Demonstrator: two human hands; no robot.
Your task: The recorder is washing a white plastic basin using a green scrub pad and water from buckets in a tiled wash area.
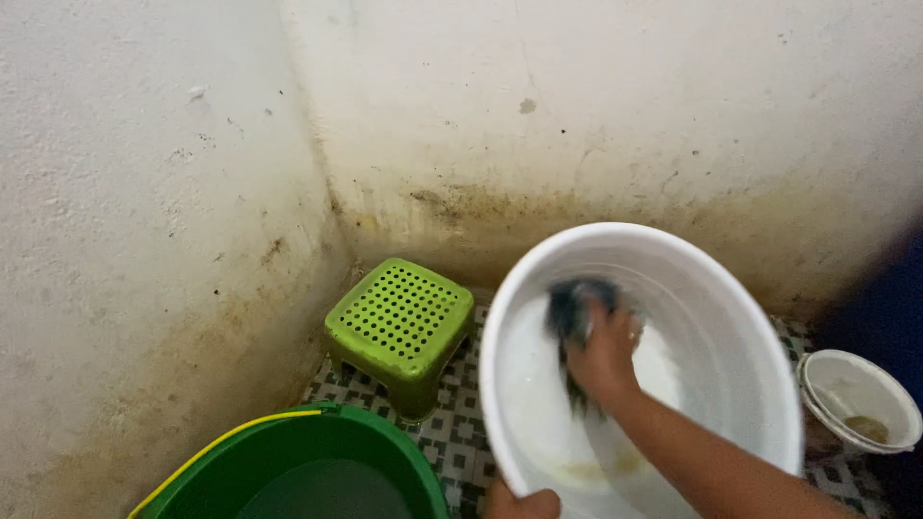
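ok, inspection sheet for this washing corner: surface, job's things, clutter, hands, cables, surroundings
Surface: patterned tile floor, black and white, partly covered.
Job's things: large white basin, tilted toward the camera; dark scrubbing cloth against its inner wall.
Clutter: green perforated stool; green bucket with a yellow rim strip; small white bowl with brownish residue.
Hands: right hand presses the cloth inside the basin; left hand grips the basin's near rim.
Cables: nothing seen.
Surroundings: white corner walls, stained brown near the floor.

Two hands [604, 358], one white basin [740, 375], one dark cloth [574, 306], one green stool [401, 322] left of the basin, one green bucket [317, 461], one small white bowl [859, 399].
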